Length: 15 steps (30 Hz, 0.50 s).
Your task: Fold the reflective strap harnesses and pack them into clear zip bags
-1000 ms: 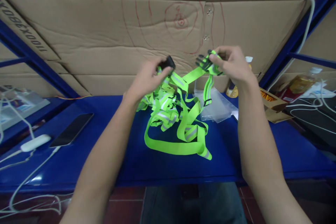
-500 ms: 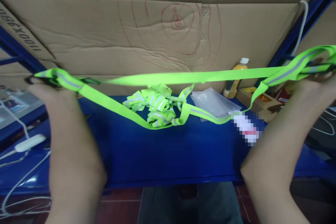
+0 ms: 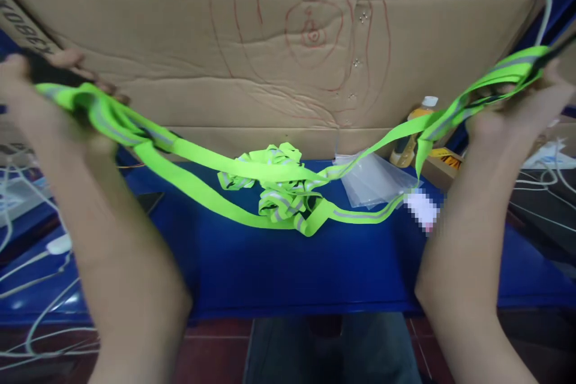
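Observation:
A neon green reflective strap (image 3: 198,162) hangs slack between my two raised hands above the blue table (image 3: 279,270). My left hand (image 3: 31,90) is closed on one end at the far left, around a dark buckle. My right hand (image 3: 517,108) is closed on the other end at the far right. The strap sags in two lines toward a bunched heap of green straps (image 3: 274,183) lying on the table's middle.
A big cardboard sheet (image 3: 270,54) forms the back wall. Clear plastic bags (image 3: 373,183) and a juice bottle (image 3: 411,138) lie at the back right. A phone (image 3: 150,201), a white device (image 3: 60,244) and white cables (image 3: 40,318) are at the left. More cables lie at the right.
My hands went from close together over the heap to wide apart, drawing the strap out. Since half a second ago the strap has slackened and both hands have risen a little.

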Each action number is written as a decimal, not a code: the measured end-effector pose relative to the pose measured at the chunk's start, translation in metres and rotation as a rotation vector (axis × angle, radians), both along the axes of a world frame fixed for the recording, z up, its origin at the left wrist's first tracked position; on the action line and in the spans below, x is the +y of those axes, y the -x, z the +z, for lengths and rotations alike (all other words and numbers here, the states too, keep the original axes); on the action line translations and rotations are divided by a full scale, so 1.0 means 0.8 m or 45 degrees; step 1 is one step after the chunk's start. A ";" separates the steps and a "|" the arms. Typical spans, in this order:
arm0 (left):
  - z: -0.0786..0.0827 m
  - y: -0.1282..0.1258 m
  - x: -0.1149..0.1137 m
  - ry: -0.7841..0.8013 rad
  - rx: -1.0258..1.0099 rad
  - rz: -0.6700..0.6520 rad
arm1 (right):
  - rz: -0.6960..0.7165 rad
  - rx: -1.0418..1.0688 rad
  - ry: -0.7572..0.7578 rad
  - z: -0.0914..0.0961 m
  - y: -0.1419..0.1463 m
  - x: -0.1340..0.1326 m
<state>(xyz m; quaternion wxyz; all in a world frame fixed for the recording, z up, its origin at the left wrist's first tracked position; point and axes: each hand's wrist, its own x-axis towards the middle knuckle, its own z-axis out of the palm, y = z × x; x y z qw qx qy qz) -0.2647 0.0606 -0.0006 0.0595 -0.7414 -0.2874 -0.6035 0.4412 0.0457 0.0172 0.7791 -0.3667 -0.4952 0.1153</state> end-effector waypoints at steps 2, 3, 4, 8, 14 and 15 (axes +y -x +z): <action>0.015 -0.074 -0.022 0.160 -0.459 0.018 | 0.035 0.218 -0.062 0.006 0.054 0.002; 0.021 -0.114 -0.036 0.200 -0.399 0.071 | 0.063 0.216 -0.170 0.008 0.083 0.001; 0.026 -0.152 -0.049 0.216 -0.224 0.138 | 0.119 0.123 -0.288 0.009 0.111 -0.002; 0.031 -0.265 -0.088 0.109 0.515 0.249 | 0.479 -0.294 -0.171 0.005 0.198 -0.026; 0.016 -0.319 -0.090 0.014 0.729 0.191 | 0.537 -0.699 0.124 -0.009 0.246 -0.052; 0.013 -0.322 -0.089 0.010 0.717 0.193 | 0.554 -0.704 0.112 -0.011 0.249 -0.048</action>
